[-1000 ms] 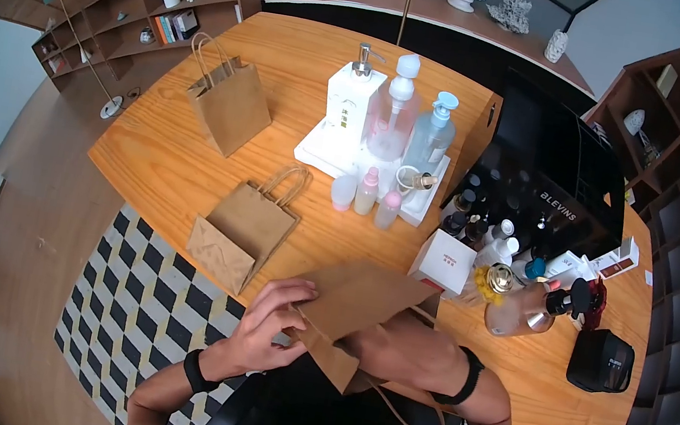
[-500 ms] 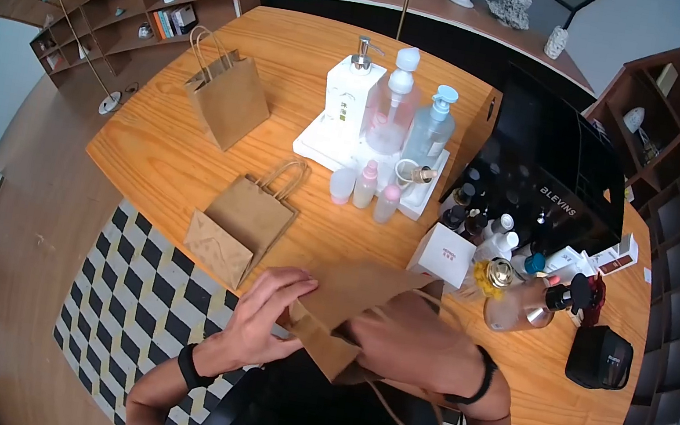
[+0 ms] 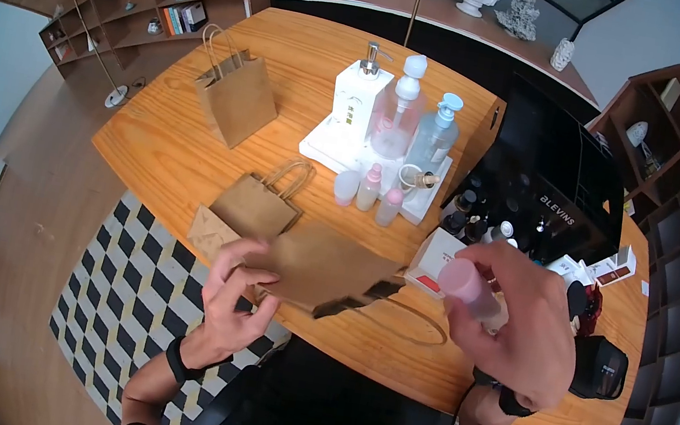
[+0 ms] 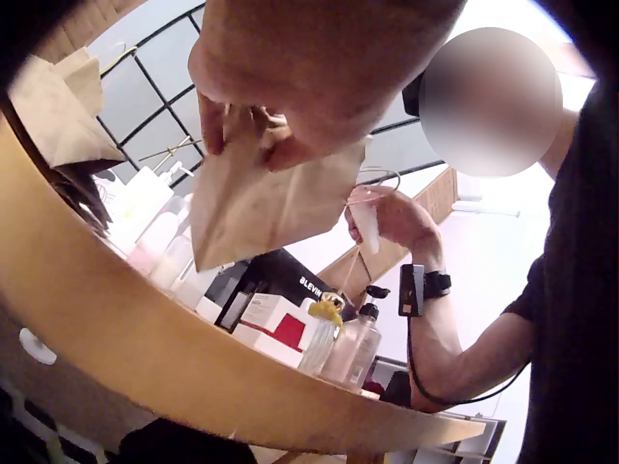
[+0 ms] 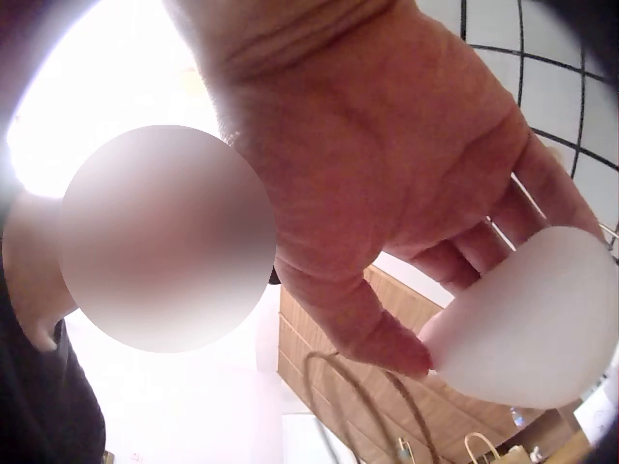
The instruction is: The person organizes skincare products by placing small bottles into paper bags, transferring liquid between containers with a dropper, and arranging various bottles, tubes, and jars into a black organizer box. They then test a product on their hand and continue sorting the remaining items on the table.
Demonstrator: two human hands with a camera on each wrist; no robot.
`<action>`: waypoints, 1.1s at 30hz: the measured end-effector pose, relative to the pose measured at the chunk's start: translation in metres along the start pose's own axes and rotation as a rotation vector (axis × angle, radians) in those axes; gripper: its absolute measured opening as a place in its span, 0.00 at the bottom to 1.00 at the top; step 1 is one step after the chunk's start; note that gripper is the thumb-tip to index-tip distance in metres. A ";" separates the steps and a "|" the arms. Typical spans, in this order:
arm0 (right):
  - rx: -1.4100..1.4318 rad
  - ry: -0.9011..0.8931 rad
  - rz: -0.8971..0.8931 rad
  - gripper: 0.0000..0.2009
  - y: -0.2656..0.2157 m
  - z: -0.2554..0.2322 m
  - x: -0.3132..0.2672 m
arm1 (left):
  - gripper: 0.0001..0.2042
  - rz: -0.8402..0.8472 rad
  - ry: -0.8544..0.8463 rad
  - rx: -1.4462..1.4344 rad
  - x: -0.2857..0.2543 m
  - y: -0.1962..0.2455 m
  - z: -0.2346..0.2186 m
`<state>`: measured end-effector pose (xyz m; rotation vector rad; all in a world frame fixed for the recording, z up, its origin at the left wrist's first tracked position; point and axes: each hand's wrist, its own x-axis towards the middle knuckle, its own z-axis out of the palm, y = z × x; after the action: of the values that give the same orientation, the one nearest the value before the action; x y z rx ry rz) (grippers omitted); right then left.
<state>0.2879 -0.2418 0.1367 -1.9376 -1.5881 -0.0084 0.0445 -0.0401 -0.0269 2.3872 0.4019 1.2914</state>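
In the head view my left hand (image 3: 228, 312) pinches the bottom end of a brown paper bag (image 3: 327, 266), which lies tipped on its side over the table's front edge. Its mouth and loop handle face right. My right hand (image 3: 533, 328) holds a small frosted container with a pink lid (image 3: 463, 280) between thumb and fingers, raised above the table to the right of the bag. From the right wrist, the pale rounded body of this container (image 5: 527, 324) shows against the fingertips. The left wrist view shows the bag (image 4: 276, 208) hanging from the left fingers.
Two more paper bags (image 3: 237, 103) (image 3: 256, 206) are on the left of the table (image 3: 146, 142). Pump bottles (image 3: 430, 138) stand on a white tray (image 3: 323, 149), small pink-topped bottles (image 3: 369, 189) before it. A white box (image 3: 431, 258) and black case (image 3: 561, 194) are at right.
My right hand has come out of the paper bag and moved right, bringing the pink-lidded container with it. The bag has tilted flatter, and my left hand has shifted slightly left.
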 end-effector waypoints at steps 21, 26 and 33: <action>-0.058 -0.279 -0.027 0.10 0.006 0.039 0.017 | 0.20 0.096 0.046 0.680 0.029 -0.034 -0.035; -0.054 -0.303 -0.038 0.11 0.005 0.046 0.017 | 0.14 0.078 -0.325 0.567 -0.008 -0.057 0.012; -0.105 -0.313 0.026 0.11 0.004 0.048 0.023 | 0.42 -0.154 -0.256 0.667 -0.002 -0.052 -0.006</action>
<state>0.2801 -0.1994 0.1051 -2.1217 -1.7919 0.2380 0.0352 0.0057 -0.0502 2.9296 1.0448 0.8465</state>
